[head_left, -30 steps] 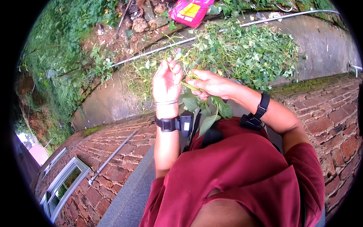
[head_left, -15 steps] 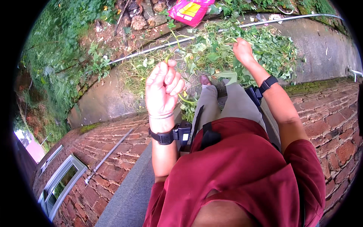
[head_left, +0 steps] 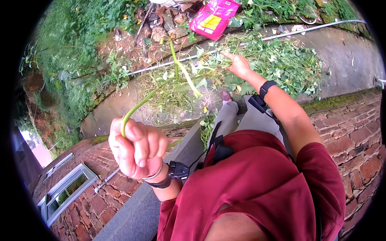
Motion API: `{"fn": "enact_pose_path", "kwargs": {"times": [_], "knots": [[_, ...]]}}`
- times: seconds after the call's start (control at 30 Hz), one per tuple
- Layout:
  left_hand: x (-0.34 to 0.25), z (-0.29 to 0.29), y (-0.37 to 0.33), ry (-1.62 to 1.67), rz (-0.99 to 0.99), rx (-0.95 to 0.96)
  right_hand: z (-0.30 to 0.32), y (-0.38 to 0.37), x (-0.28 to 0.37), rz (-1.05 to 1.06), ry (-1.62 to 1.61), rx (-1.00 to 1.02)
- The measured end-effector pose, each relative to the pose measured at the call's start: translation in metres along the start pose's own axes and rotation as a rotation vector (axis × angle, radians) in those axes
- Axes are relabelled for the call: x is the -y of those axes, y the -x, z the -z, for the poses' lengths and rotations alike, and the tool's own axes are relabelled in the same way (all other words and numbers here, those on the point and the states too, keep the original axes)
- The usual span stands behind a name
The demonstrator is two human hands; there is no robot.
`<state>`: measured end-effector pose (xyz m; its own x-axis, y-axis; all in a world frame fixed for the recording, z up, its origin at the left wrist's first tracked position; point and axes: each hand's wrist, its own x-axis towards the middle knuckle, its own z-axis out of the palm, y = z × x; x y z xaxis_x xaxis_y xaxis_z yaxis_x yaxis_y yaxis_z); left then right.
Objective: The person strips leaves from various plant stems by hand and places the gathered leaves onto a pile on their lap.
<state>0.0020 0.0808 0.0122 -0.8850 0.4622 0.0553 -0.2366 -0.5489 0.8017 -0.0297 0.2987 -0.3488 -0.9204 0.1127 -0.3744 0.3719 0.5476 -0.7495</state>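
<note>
My left hand [head_left: 138, 146] is raised at the left with its fingers curled round a green plant stem [head_left: 146, 98]. From the fist the stem curves up to a fork, one branch rising and the other pointing down to the right. A short end shows on the other side of the hand. My right hand [head_left: 238, 66] reaches over a heap of leafy green vines [head_left: 287, 66] on the ground, its index finger stretched out and apart from the thumb. I see nothing held in it. Thinner, paler vines [head_left: 173, 96] lie left of the heap.
A grey pipe [head_left: 305, 30] runs across behind the heap. Beyond it lie a pink and yellow plastic bag [head_left: 215, 18], stones [head_left: 159, 34] and green undergrowth [head_left: 72, 60]. A grey ledge [head_left: 140, 213] is beside me, with a brick wall [head_left: 345, 136] on either side.
My left hand has moved left and nearer, bringing the stem up into plain view. My right hand has shifted left over the heap, and its fingers have spread.
</note>
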Motion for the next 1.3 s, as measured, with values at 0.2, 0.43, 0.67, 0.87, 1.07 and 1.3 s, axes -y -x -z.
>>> {"fn": "enact_pose_path", "kwargs": {"times": [0.2, 0.43, 0.67, 0.87, 1.07, 1.3], "knots": [[-0.089, 0.041, 0.050, -0.077, -0.450, -0.282, 0.061, -0.008, 0.023, 0.099, 0.217, -0.065], [-0.040, 0.172, 0.093, -0.805, -0.086, -0.938, 0.178, 0.055, 0.166, 0.534, -0.072, 0.013], [0.019, 0.196, 0.061, -1.834, 0.091, -1.100, 0.257, 0.099, 0.256, 0.447, -0.042, -0.116], [0.004, 0.135, 0.004, -1.922, -0.652, -0.681, 0.253, 0.132, 0.306, 0.474, 0.016, -0.034], [0.004, 0.152, -0.040, -1.556, -0.468, -0.283, 0.262, 0.143, 0.314, 0.518, -0.033, -0.058], [0.052, 0.176, -0.106, -1.450, -0.647, 0.098, 0.275, 0.151, 0.306, 0.517, -0.136, 0.004]]}}
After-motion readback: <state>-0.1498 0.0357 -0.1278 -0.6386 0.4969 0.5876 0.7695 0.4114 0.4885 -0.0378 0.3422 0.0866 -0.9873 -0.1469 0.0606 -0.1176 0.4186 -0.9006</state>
